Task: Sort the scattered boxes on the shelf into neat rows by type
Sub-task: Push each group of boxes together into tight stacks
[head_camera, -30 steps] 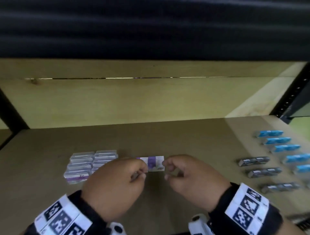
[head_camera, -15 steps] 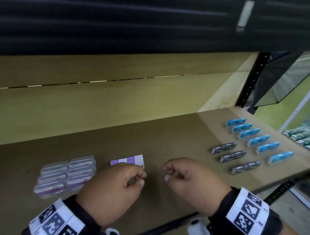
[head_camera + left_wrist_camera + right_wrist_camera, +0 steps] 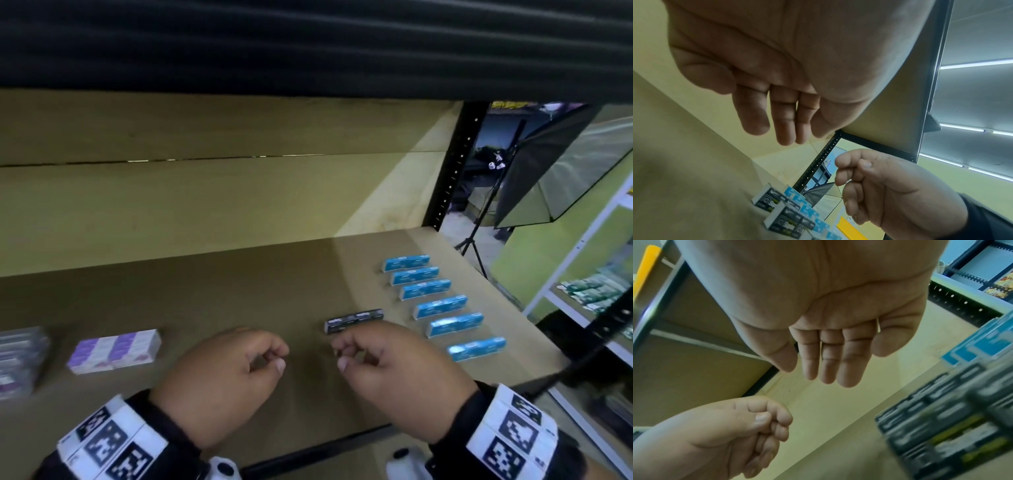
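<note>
Blue boxes, dark box: print blurred, unreadable.

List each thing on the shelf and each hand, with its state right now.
Left hand: fingers loosely curled, holding nothing.
Right hand: fingers loosely curled, holding nothing, above the black boxes.
Purple-and-white box: lying flat, apart from both hands.
Blue boxes: six, flat, in a neat row.
Black box: lying flat, beside the blue row.
Purple-and-white stack: grouped at left, blurred.

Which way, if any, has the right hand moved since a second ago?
Yes. The right hand went rightward along the shelf, from the purple box to the dark box beside the blue boxes.
</note>
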